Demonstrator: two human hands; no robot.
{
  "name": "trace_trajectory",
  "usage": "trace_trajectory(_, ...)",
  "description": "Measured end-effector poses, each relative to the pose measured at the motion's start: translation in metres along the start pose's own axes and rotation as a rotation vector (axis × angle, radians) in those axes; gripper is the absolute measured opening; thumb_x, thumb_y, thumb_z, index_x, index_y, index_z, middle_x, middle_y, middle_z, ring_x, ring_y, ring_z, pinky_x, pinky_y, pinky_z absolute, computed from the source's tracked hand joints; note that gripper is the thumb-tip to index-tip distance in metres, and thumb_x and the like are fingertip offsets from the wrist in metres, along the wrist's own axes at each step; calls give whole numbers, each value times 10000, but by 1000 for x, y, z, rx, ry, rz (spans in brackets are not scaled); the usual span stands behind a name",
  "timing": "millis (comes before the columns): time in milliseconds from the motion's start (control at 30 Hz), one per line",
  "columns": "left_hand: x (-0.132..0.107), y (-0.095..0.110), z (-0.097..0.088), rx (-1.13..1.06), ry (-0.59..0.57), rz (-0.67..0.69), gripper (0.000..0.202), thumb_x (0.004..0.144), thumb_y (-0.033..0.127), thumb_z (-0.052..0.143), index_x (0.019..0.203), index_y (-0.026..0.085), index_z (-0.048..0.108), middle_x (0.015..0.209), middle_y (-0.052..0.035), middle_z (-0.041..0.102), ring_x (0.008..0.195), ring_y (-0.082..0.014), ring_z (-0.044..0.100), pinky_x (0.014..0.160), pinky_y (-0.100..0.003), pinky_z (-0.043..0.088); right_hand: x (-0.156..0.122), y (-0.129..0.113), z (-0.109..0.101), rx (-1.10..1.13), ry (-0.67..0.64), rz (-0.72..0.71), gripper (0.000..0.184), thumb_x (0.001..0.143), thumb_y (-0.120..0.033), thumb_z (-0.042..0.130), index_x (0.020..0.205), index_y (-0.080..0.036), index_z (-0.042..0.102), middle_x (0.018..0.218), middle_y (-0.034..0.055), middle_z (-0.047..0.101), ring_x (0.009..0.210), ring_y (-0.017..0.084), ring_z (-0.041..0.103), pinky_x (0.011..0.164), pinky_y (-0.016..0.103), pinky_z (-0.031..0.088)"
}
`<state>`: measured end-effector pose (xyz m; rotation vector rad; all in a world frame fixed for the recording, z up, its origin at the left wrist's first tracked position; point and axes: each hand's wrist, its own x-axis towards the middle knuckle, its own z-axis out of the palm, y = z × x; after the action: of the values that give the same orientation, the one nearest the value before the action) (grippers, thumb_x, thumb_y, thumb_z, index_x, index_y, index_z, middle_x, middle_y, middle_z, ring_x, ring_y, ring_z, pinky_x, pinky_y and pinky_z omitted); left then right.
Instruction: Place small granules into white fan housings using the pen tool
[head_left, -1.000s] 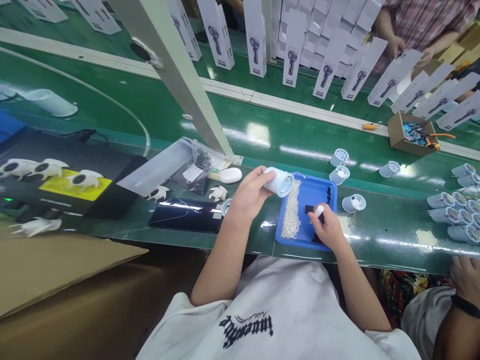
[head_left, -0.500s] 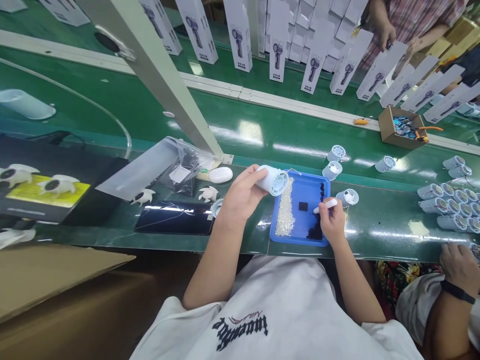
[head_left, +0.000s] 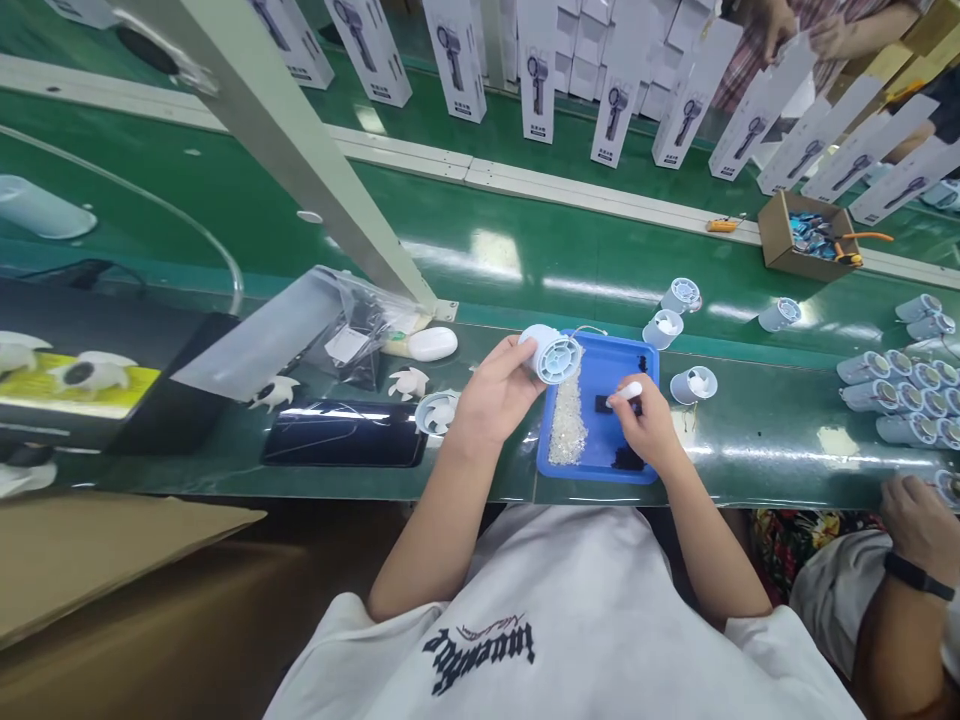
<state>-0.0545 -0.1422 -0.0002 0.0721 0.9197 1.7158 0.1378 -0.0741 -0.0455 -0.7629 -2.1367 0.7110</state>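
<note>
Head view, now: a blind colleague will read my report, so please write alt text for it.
A person's left hand holds a pale blue cylinder, while the right hand holds a small white tool over a blue tray of pale grains and black bits. More cylinders sit to the right, with white boxes lined up beyond.

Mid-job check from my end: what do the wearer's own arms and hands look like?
The left hand and right hand are ungloved, with no watch or band visible on either wrist. Both forearms are bare; short white sleeves end near the elbows.
</note>
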Motion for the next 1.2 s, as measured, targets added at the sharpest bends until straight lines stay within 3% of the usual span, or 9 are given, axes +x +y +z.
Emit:
trace_trajectory(167, -3, -9, -5, 86, -26, -34, 83, 814, 188, 655, 774, 139, 602, 813, -21, 641, 750, -107, 597, 670, -230, 524, -4, -23, -2, 182, 286, -170, 96, 944, -300, 517, 1021, -249, 542, 889, 42, 590, 841, 190, 610, 734, 368, 534)
trace_trajectory(233, -5, -13, -5, 125, -61, -39, 122, 797, 236, 693, 796, 140, 619, 799, -22, 634, 738, -107, 585, 664, -227, 513, -6, -32, -3, 271, 334, -175, 132, 941, -320, 532, 1061, -268, 549, 897, 43, 584, 851, 201, 615, 725, 394, 559)
trace_trajectory(567, -11, -23, 6, 217, -129, 8, 416, 608, 406, 850, 840, 163, 605, 861, -12, 641, 815, -132, 600, 750, -277, 536, -10, -35, 1, 440, 305, -84, 158, 928, -267, 568, 1085, -275, 567, 944, 45, 576, 937, 209, 645, 753, 416, 608)
trace_trajectory(733, -14, -24, 10, 255, -140, -1, 446, 614, 436, 835, 893, 162, 621, 876, -16, 633, 821, -128, 594, 756, -268, 527, -12, -33, -1, 398, 332, -73, 139, 929, -296, 559, 1066, -277, 550, 949, 46, 575, 881, 196, 653, 666, 370, 608)
trace_trajectory(833, -13, -25, 12, 307, -147, -9, 371, 644, 395, 810, 829, 154, 598, 799, -2, 599, 750, -107, 566, 688, -238, 500, -13, -33, -3, 286, 321, -58, 145, 911, -359, 578, 1015, -261, 552, 886, 39, 615, 765, 180, 646, 638, 348, 577)
trace_trajectory(900, -10, -26, 16, 341, -91, 75, 313, 655, 332, 793, 742, 165, 543, 718, 25, 548, 671, -79, 515, 615, -203, 450, -13, -36, -4, 187, 246, 49, 171, 887, -390, 604, 963, -241, 572, 807, 22, 640, 642, 150, 616, 573, 295, 528)
trace_trajectory(1000, -8, -28, 26, 331, 25, 398, 352, 698, 304, 745, 615, 181, 426, 602, 56, 424, 565, -56, 403, 557, -192, 397, -15, -48, -3, 105, -4, 255, 201, 878, -413, 581, 846, -215, 589, 599, -33, 583, 461, 98, 492, 447, 226, 397)
trace_trajectory(1067, -12, -29, 37, 276, 52, 601, 439, 743, 341, 698, 549, 183, 338, 558, 54, 332, 526, -62, 354, 572, -213, 427, -17, -59, -3, 145, -123, 274, 248, 907, -418, 507, 807, -205, 586, 506, -57, 501, 406, 83, 417, 413, 215, 334)
trace_trajectory(1200, -26, -27, 57, 181, -17, 735, 457, 750, 396, 647, 494, 190, 329, 558, 29, 305, 519, -89, 350, 639, -277, 510, -23, -77, -2, 284, -68, 215, 345, 956, -452, 404, 841, -196, 605, 465, -64, 428, 385, 83, 363, 399, 221, 309)
